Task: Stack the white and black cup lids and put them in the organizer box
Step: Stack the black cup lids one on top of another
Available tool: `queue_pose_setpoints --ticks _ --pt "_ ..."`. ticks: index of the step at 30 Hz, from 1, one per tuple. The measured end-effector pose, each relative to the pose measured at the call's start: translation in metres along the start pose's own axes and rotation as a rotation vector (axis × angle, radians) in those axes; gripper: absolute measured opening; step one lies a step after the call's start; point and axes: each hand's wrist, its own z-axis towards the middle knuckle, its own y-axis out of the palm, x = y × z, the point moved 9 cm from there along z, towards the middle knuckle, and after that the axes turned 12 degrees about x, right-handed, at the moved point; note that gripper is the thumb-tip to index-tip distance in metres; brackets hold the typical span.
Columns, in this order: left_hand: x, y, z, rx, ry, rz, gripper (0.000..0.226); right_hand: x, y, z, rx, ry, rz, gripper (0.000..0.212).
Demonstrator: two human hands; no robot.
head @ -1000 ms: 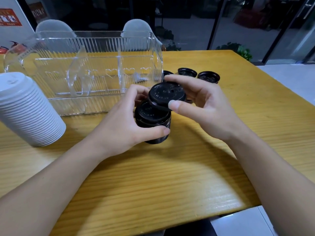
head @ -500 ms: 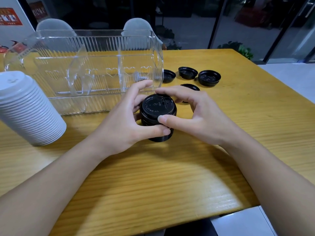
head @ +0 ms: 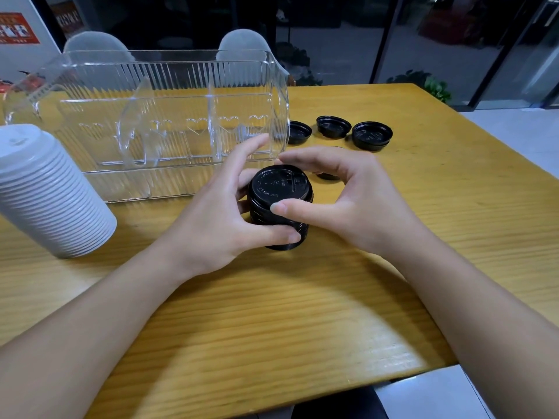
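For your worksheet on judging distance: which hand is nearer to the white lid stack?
The left hand. It grips the black stack, partway across the table from the white lid stack. The right hand is on the black stack's far side, farther away.

Glossy black plastic lids [head: 279, 204], clear ribbed plastic organizer box [head: 169, 86], grained wooden table [head: 302, 313].
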Motion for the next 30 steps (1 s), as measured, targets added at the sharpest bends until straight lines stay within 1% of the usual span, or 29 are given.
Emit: queue_pose_setpoints --ticks 3,7,11,16,20,24,25,26,28,30 --pt "0.000 0.000 0.000 0.002 0.001 -0.003 0.136 -0.001 -0.002 0.000 0.038 -0.014 -0.051 0.062" --pt "0.001 0.000 0.000 0.013 0.002 0.002 0.135 -0.003 -0.001 0.000 0.041 -0.024 -0.062 0.061" --pt "-0.001 0.000 0.001 0.007 -0.015 -0.013 0.136 0.003 0.003 0.001 -0.042 0.028 0.028 0.059" --pt "-0.002 0.001 0.000 -0.022 -0.028 -0.029 0.138 0.002 0.009 0.001 -0.140 0.010 0.077 0.058" --pt "-0.002 0.002 0.000 -0.032 -0.011 -0.007 0.135 0.005 0.010 -0.001 -0.120 0.023 0.069 0.063" --pt "0.000 0.003 -0.002 -0.042 0.025 0.018 0.128 0.004 0.008 -0.002 -0.090 0.017 0.050 0.080" --pt "0.001 0.003 -0.003 -0.044 0.039 0.030 0.126 0.003 0.005 -0.001 -0.084 0.010 0.030 0.080" --pt "0.003 0.003 -0.004 -0.042 0.051 0.040 0.123 0.004 0.002 0.001 -0.073 0.002 0.016 0.076" --pt "0.008 0.000 -0.004 -0.017 0.083 0.040 0.110 0.006 -0.006 0.006 -0.017 -0.009 0.009 0.060" --pt "0.013 -0.003 -0.003 0.023 0.127 0.041 0.086 0.016 -0.020 0.012 0.097 0.019 0.007 0.038"
